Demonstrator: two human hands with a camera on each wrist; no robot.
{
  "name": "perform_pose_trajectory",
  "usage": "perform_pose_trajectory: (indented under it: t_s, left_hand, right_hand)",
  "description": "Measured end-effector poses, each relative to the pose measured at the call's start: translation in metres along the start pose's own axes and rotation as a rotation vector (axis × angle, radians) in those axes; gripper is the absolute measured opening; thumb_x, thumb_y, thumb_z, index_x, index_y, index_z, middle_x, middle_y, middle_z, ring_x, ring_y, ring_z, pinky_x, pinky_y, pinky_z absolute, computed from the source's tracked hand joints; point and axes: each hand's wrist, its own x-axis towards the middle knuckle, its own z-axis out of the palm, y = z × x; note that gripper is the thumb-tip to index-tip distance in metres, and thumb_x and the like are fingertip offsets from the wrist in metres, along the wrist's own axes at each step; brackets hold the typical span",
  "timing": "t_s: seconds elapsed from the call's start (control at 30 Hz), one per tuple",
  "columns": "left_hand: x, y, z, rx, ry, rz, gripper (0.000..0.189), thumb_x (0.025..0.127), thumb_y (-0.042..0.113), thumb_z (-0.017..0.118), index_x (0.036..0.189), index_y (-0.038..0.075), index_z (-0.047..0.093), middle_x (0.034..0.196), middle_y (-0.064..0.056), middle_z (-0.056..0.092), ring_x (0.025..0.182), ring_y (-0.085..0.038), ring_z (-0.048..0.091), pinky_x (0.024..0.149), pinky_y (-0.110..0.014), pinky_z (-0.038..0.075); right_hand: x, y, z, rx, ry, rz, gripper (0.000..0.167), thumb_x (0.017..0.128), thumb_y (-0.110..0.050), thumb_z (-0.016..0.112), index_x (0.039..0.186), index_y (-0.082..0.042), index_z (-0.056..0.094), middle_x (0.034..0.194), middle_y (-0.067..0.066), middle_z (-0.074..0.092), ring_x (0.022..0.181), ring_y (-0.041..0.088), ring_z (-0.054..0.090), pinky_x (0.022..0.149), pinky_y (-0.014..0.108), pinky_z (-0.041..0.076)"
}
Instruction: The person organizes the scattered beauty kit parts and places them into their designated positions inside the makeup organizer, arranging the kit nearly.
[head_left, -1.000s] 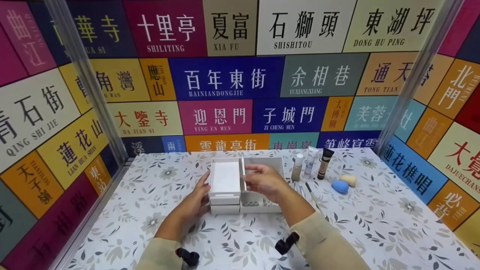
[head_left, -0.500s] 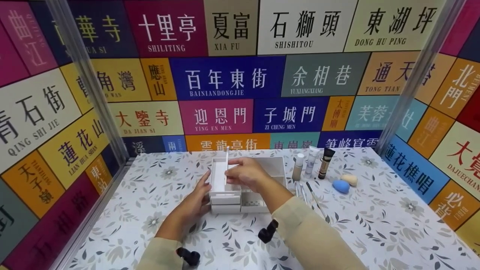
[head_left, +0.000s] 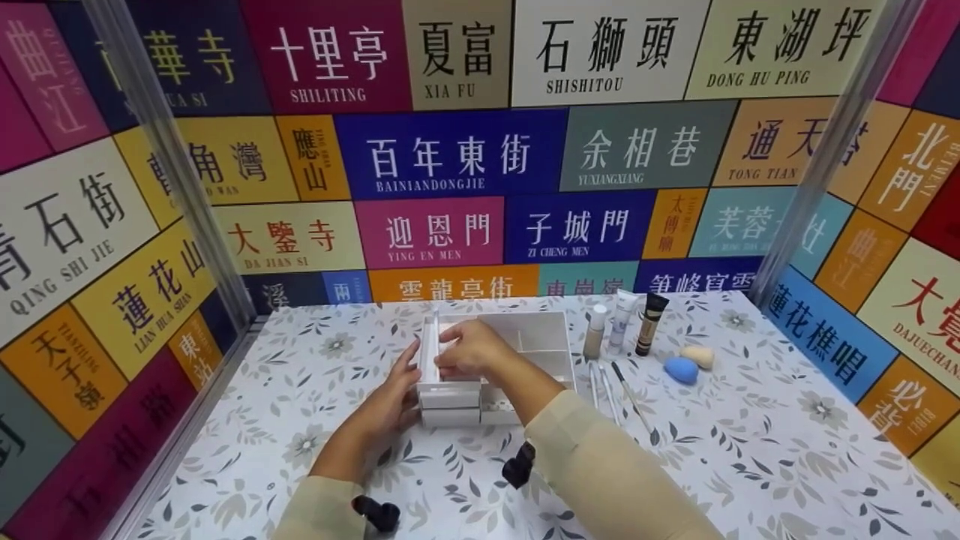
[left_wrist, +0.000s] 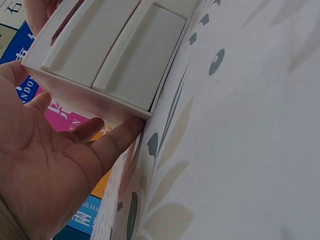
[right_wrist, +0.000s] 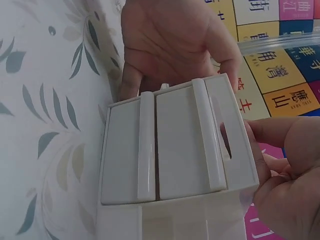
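Observation:
A white storage box stands on the table, with two stacked drawers at its left front and open compartments on its right. My left hand is against the box's left side, fingers extended; in the left wrist view one fingertip touches the lower corner beside the lower drawer. Over the tray-like top above the drawers, my right hand pinches a thin white panel standing upright near the left wall. In the right wrist view my right fingers reach behind the box's top edge, which hides the panel.
Right of the box stand a white-capped bottle, a white tube and a black-capped tube. A blue sponge and a beige sponge lie beyond them. Several slim brushes lie near the box's right side.
My right hand has carried the upright white panel leftward, from the right edge of the box's top tray to near its left wall. The left hand and the box stay in place.

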Motion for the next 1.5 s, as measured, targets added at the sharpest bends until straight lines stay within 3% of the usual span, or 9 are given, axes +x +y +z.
perform_pose_trajectory:
  t_s: [0.23,0.53,0.63,0.77,0.9,1.07,1.27,1.5]
  left_hand:
    - [0.000,0.000,0.001,-0.004,0.002,-0.008,0.059,0.109,0.050,0.046,0.161,0.066,0.022,0.178,-0.008,0.027,0.160,-0.033,0.039,0.131,-0.055,0.033]
    - [0.000,0.002,0.000,0.019,0.012,-0.017,0.059,0.108,0.053,0.047,0.160,0.066,0.022,0.179,-0.008,0.023,0.163,-0.035,0.033,0.132,-0.056,0.030]
    - [0.000,0.002,0.001,0.014,-0.001,0.000,0.061,0.110,0.049,0.045,0.164,0.061,0.018,0.180,-0.011,0.021,0.163,-0.037,0.033,0.132,-0.056,0.032]
    - [0.001,0.004,0.003,0.012,0.000,0.012,0.062,0.112,0.046,0.043,0.166,0.057,0.016,0.181,-0.011,0.016,0.162,-0.040,0.034,0.131,-0.056,0.034]
    - [0.001,0.004,0.004,0.019,0.008,0.013,0.061,0.111,0.047,0.043,0.166,0.058,0.018,0.182,-0.007,0.010,0.162,-0.041,0.033,0.131,-0.057,0.033]
    - [0.003,0.004,0.002,0.017,0.018,0.000,0.060,0.110,0.049,0.047,0.163,0.062,0.022,0.182,-0.007,0.010,0.164,-0.042,0.028,0.131,-0.058,0.031]
    - [0.004,0.003,0.000,0.011,0.030,-0.010,0.059,0.109,0.050,0.048,0.160,0.066,0.023,0.183,-0.003,0.004,0.165,-0.042,0.025,0.132,-0.058,0.030]
    - [0.001,0.000,-0.001,0.004,0.011,-0.006,0.058,0.109,0.052,0.048,0.159,0.067,0.023,0.182,-0.002,0.013,0.165,-0.038,0.027,0.133,-0.057,0.029]
  right_hand:
    - [0.000,-0.002,-0.001,-0.050,-0.006,0.012,0.046,0.090,-0.003,0.080,0.134,0.004,0.068,0.108,0.019,0.075,0.074,0.014,0.076,0.073,0.025,0.065]
    - [-0.003,0.001,-0.002,-0.035,0.003,-0.019,0.044,0.091,-0.004,0.079,0.133,0.002,0.069,0.097,0.014,0.078,0.076,0.015,0.077,0.073,0.026,0.065]
    - [-0.004,0.003,-0.004,0.024,0.005,-0.054,0.045,0.090,-0.003,0.078,0.134,0.003,0.069,0.095,0.011,0.075,0.078,0.015,0.078,0.075,0.027,0.066]
    - [-0.007,0.008,-0.010,0.190,-0.006,-0.128,0.047,0.092,0.001,0.076,0.137,0.007,0.066,0.096,0.009,0.072,0.082,0.016,0.079,0.083,0.031,0.067]
    - [-0.016,0.016,-0.021,0.309,0.009,-0.186,0.045,0.093,0.004,0.075,0.137,0.006,0.066,0.097,0.009,0.073,0.087,0.018,0.079,0.088,0.034,0.067]
    - [-0.032,0.028,-0.038,0.363,0.022,-0.219,0.044,0.094,0.004,0.076,0.137,0.005,0.067,0.099,0.008,0.073,0.089,0.018,0.079,0.089,0.035,0.067]
    - [-0.048,0.044,-0.061,0.371,0.035,-0.228,0.048,0.093,0.004,0.076,0.140,0.007,0.063,0.104,0.008,0.072,0.090,0.019,0.079,0.091,0.036,0.066]
    - [-0.062,0.065,-0.094,0.336,0.084,-0.226,0.048,0.095,-0.001,0.077,0.140,0.006,0.063,0.106,0.008,0.074,0.089,0.019,0.079,0.088,0.033,0.067]
